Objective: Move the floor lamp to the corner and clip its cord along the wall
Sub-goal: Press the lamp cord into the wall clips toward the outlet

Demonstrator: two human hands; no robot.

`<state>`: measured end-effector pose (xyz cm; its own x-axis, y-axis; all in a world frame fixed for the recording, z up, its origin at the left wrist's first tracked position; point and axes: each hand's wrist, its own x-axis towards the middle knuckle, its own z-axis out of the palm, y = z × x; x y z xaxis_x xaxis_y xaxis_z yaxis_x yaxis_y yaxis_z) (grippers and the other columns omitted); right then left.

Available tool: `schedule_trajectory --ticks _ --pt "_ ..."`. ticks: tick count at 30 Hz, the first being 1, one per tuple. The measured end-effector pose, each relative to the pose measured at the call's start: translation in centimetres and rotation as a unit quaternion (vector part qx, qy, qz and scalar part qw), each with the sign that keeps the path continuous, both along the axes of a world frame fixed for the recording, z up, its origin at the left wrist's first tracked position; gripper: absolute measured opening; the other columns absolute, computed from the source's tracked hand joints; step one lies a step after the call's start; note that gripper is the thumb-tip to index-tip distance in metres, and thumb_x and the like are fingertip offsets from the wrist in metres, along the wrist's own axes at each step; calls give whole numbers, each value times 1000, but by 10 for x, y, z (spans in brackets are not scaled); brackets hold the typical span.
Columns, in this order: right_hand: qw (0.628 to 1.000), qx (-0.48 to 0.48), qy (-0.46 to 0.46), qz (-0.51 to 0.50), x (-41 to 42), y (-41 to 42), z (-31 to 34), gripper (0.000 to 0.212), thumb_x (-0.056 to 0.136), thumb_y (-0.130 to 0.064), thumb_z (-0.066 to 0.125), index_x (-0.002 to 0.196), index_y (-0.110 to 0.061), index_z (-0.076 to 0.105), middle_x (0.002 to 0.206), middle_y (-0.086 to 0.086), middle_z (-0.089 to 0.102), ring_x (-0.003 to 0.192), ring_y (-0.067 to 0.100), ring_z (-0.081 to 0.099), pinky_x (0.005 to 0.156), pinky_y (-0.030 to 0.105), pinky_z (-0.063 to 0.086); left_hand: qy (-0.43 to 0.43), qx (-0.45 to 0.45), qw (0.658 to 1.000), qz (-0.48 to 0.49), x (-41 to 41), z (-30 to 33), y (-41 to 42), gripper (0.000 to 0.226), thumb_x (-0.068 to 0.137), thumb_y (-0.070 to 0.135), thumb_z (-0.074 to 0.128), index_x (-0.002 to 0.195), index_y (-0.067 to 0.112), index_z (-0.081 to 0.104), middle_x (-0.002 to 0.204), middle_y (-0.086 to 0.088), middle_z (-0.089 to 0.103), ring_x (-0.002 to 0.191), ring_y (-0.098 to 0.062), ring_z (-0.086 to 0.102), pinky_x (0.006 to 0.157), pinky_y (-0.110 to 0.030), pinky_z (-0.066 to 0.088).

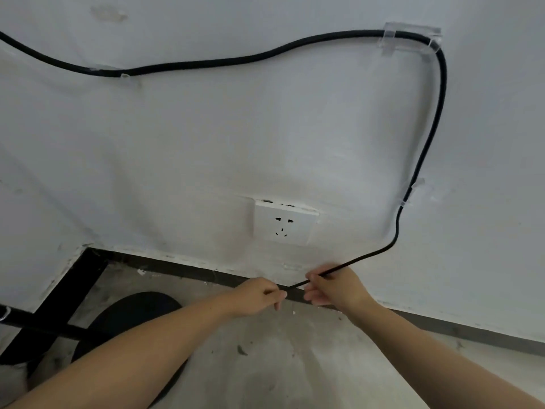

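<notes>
A black cord (224, 61) runs along the white wall from the upper left, through a clear clip (124, 75), then a larger clear clip (410, 41) at the upper right. From there it drops through a third clip (408, 196) and slants down to my hands. My right hand (333, 289) pinches the cord near the skirting. My left hand (259, 296) grips the cord's end just left of it. The lamp's round black base (129, 317) lies on the floor at the lower left, partly behind my left forearm.
A white wall socket (284, 224) sits low on the wall, above my hands. A dark skirting strip (182, 268) runs along the foot of the wall. A black bar (67, 293) slants across the lower left corner. The floor is bare grey concrete (280, 364).
</notes>
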<state>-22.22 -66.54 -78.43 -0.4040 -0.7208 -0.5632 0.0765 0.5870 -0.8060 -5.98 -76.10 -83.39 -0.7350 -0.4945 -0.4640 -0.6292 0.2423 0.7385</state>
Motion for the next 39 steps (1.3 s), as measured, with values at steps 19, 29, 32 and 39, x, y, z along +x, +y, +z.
schedule_trajectory --ticks 19,29,32,39 --pt "976 -52 209 15 -5 15 14 23 94 -20 50 74 -26 62 70 5 68 53 15 69 61 40 60 72 104 936 328 -15 -12 -1 18 82 27 70 86 10 63 77 -4 59 56 -15 60 36 -21 47" --pt "973 15 229 -30 -22 30 -6 27 95 -23 48 80 -10 66 71 3 70 48 10 68 57 32 61 240 453 698 500 -26 -3 2 4 86 -10 55 86 -9 58 84 -21 59 76 -27 59 51 -31 60" --pt "977 42 205 -35 -28 37 -18 25 95 -19 50 82 -3 65 70 6 70 48 17 70 65 41 62 248 467 682 505 -20 -1 0 9 88 -12 50 84 -9 58 86 -26 62 80 -32 62 49 -31 59" --pt "990 56 93 -92 -30 27 -25 20 95 -16 52 86 -1 63 67 13 66 44 27 63 48 32 56 173 439 756 454 -10 0 -5 16 88 6 60 103 0 58 96 -26 62 83 -36 68 54 -37 60"
